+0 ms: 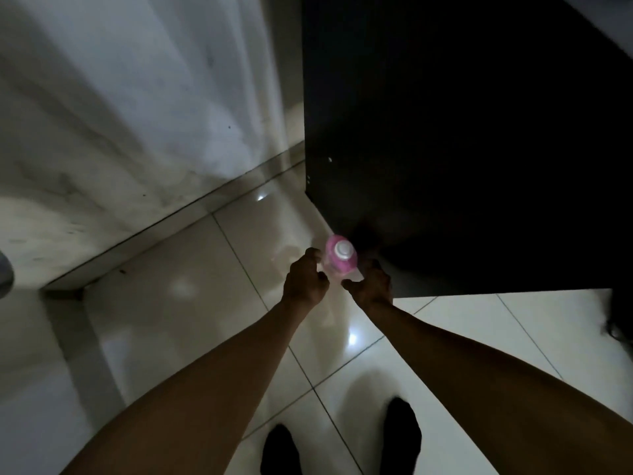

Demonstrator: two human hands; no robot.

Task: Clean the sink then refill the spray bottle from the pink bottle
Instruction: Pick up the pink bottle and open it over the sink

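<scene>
Both hands flank pink bottle nr cabinet edge.

We see only one of the task's things here: the pink bottle. It is a small bottle of translucent pink plastic with a round white cap, and the cap is on. We look down almost straight onto its top, so it stands roughly upright with the cap facing us. Its lower end looks paler, though blur hides any label. It sits just in front of the near bottom corner of the dark cabinet, over the glossy pale floor tiles; whether it touches them we cannot tell.
</scene>
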